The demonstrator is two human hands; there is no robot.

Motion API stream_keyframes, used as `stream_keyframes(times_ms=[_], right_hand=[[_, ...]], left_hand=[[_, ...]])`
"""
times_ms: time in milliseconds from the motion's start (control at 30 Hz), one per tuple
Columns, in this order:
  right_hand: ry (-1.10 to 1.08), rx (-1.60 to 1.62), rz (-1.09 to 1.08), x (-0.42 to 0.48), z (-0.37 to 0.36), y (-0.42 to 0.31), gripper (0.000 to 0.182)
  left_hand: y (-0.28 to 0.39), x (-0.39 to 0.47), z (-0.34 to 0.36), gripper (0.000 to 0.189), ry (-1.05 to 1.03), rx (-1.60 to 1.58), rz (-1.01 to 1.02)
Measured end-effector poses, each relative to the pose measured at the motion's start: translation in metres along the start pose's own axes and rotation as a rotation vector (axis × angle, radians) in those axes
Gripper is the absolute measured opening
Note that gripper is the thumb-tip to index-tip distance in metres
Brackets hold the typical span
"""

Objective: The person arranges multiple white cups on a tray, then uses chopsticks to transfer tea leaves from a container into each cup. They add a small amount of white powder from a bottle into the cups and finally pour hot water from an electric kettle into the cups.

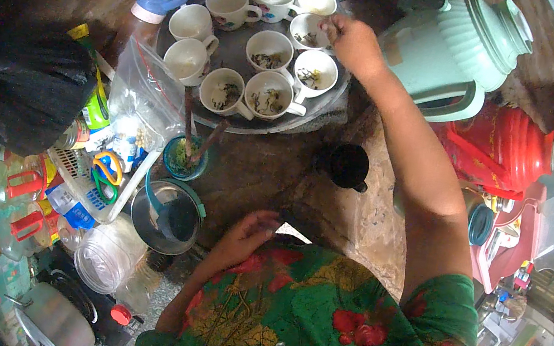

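Note:
My right hand (354,46) reaches over the far right of a round metal tray (232,46), its fingertips pinched on what look like dark dried leaves. Just below those fingers is a white cup (302,41) with leaves in it. More leaves lie in a cup (268,55) near the tray's middle, a cup (319,79) to the right and two front cups (217,101) (270,109). No leaves show in the left cup (184,63) or the back cup (317,0). Close to my body, my left hand (248,236) hangs loosely curled beside a white edge (294,231).
A pale green vacuum flask (437,52) and a red one (509,150) stand on the right. A dark mug (349,165) sits under my right forearm. Leftward are a plastic zip bag (147,82), a blue-green cup (184,158), a metal pot (167,215) and scissors (105,176) in a basket.

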State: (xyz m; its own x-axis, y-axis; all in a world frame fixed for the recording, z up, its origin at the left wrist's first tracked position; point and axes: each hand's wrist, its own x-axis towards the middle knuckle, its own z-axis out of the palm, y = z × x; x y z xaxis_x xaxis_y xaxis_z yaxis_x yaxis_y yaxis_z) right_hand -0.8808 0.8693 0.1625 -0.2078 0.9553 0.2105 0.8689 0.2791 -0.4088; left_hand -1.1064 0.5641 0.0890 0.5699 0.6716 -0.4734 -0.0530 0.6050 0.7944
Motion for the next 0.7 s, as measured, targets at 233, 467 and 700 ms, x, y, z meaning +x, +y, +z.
stream_keyframes(times_ms=[233, 467, 700], right_hand=[[-0.050, 0.102, 0.044, 0.008, -0.003, -0.001, 0.019], [-0.277, 0.873, 0.156, -0.090, -0.078, -0.031, 0.024], [-0.150, 0.625, 0.073, -0.176, -0.078, 0.007, 0.019]], left_hand=[[-0.005, 0.003, 0.006, 0.036, 0.027, -0.079, -0.005], [0.019, -0.012, 0.025, 0.037, 0.043, 0.003, 0.000], [0.026, -0.020, 0.062, 0.033, 0.029, 0.088, -0.015]])
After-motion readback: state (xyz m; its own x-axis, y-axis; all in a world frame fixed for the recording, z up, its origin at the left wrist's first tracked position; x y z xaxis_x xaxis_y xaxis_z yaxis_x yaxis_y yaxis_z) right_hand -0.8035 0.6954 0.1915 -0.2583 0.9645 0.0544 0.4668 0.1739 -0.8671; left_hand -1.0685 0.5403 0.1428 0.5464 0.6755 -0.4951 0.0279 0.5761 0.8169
